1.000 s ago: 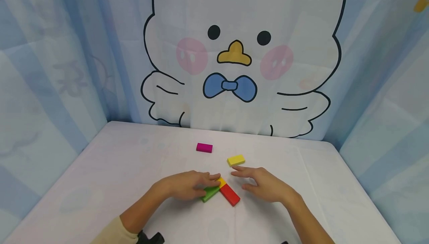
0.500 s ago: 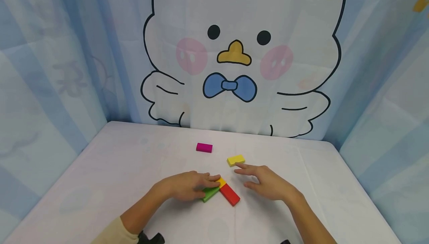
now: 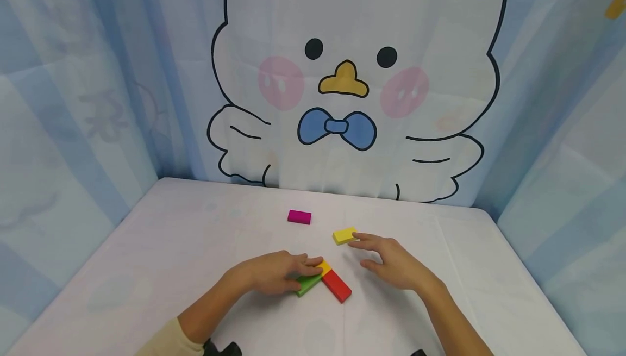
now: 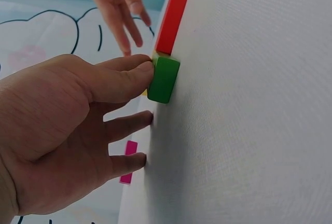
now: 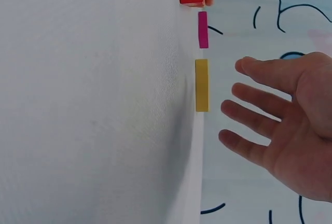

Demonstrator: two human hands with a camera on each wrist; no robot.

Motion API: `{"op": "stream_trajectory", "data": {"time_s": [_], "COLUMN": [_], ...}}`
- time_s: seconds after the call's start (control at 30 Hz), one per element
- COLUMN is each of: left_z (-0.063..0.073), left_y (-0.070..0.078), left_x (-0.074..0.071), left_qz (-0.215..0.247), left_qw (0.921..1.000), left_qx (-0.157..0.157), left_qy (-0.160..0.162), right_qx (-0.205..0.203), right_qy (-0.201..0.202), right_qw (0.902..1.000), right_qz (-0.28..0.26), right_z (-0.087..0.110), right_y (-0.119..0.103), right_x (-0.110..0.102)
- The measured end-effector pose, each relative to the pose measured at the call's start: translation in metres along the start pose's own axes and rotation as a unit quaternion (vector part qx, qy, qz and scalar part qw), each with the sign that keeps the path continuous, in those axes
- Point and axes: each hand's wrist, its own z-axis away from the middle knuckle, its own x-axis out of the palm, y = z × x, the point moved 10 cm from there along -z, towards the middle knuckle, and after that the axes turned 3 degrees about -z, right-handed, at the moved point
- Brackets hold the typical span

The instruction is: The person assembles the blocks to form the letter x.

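Note:
My left hand [image 3: 276, 273] rests over a green block [image 3: 308, 284] and an orange-yellow block [image 3: 324, 267], fingers mostly straight. In the left wrist view, the thumb touches the top side of the green block [image 4: 165, 79], and the other fingers are spread. A red block [image 3: 337, 286] adjoins the orange-yellow one, forming an angled shape with the green. Farther back lies a loose yellow block [image 3: 344, 235]. My right hand [image 3: 396, 263] hovers beside it, index fingertip overlapping its right end in the head view. The right wrist view shows those fingers extended, holding nothing.
A magenta block [image 3: 299, 217] lies toward the back of the white-covered table [image 3: 205, 214]. Behind it hangs a curtain [image 3: 337, 166] with a cartoon chick. Blue and white curtains stand along both sides.
My right hand has moved slightly forward and right, its index finger shifting from the yellow block's near side to its right end. The left hand keeps its place on the blocks.

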Motion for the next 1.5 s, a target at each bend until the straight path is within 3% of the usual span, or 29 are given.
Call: {"op": "stream_trajectory", "data": {"time_s": [0.5,0.9,1.5], "left_z": [0.000,0.001,0.001], "left_y": [0.001,0.003,0.002], "left_x": [0.001,-0.001,-0.003], "left_qz": [-0.004,-0.003,0.000], "left_qw": [1.0000,0.9999,0.9998], "left_qx": [0.009,0.012,0.010], "left_qy": [0.003,0.006,0.020], "right_qx": [0.018,0.030,0.011], "right_qy": [0.049,0.038,0.026], "right_qw": [0.9982,0.9987,0.9996], "right_qz": [0.030,0.015,0.002], "right_z": [-0.021,-0.047,-0.058], "right_y": [0.012,0.022,0.032], "right_x": [-0.012,-0.007,0.001]}}
